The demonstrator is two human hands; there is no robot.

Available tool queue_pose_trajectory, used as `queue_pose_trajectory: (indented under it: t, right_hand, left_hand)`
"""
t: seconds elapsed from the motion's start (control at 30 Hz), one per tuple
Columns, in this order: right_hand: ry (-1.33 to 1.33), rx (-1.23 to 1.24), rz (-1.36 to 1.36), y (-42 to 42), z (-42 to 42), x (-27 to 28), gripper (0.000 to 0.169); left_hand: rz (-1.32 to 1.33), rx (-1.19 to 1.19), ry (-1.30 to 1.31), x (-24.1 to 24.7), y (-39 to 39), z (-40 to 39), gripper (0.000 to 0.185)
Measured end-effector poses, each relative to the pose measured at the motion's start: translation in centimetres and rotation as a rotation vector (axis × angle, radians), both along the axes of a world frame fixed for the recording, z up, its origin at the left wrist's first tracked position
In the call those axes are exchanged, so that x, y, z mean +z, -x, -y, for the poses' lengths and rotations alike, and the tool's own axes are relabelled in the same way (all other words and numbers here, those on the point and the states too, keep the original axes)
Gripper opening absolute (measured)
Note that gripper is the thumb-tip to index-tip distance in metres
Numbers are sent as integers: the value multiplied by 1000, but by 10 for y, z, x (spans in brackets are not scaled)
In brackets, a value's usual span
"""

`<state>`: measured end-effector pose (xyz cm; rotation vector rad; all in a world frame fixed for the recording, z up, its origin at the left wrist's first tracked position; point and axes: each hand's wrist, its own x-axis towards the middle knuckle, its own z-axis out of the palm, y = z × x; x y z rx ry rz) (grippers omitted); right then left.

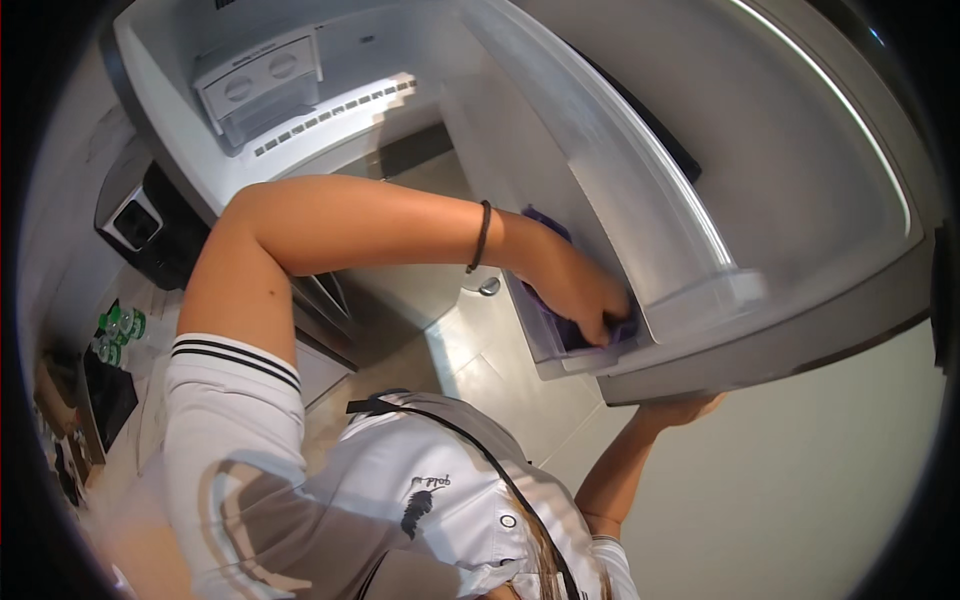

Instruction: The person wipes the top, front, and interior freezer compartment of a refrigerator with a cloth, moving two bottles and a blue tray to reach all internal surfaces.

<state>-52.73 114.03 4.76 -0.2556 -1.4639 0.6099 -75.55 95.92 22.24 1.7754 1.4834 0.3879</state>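
Note:
My left hand (pixel 574 281) reaches down into a clear plastic door bin (pixel 551 367) on the open fridge door (pixel 795 142). Its fingers are bent and partly blurred, pressed against a dark purple item (pixel 549 219) that shows around the hand. Whether this item is cloth or thin plastic, I cannot tell. The fingertips are partly hidden. A dark band circles my left wrist. Lower right, my right hand (pixel 679 411) grips the edge of the same door, its fingers hidden behind it.
A second door shelf (pixel 637 195) rises beside the bin. Behind my left arm is the white freezer compartment (pixel 405 45) with an ice maker unit (pixel 262 86). At the left, a black appliance (pixel 142 217) and green-capped bottles (pixel 120 330) stand on a counter. Below lies the tiled floor (pixel 487 375).

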Motion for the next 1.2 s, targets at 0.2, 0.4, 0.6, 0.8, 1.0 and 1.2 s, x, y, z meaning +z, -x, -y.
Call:
queue_pose_trajectory:
  t: [0.2, 0.4, 0.6, 0.8, 1.0, 1.2]
  right_hand:
    - [-9, 117, -67, -2, -12, 1, 44]
    - [-29, -6, -49, -4, -14, -8, 48]
    - [-13, 74, -106, -7, -12, -14, 41]
    - [86, 241, -211, -4, -1, -4, 29]
    - [-194, -349, 89, 4, 21, 13, 42]
    - [27, -179, -46, -7, 30, -8, 37]
  left_hand:
    - [-5, -170, -46, -9, 8, -16, 63]
    - [68, -67, 226, 33, -3, -9, 74]
    - [185, -139, -20, 24, 0, 5, 69]
    - [730, 117, -443, -1, 38, 73, 58]
    - [1360, 850, -1084, -85, -16, 131, 36]
    - [-169, 360, -1712, -183, -78, 58, 24]
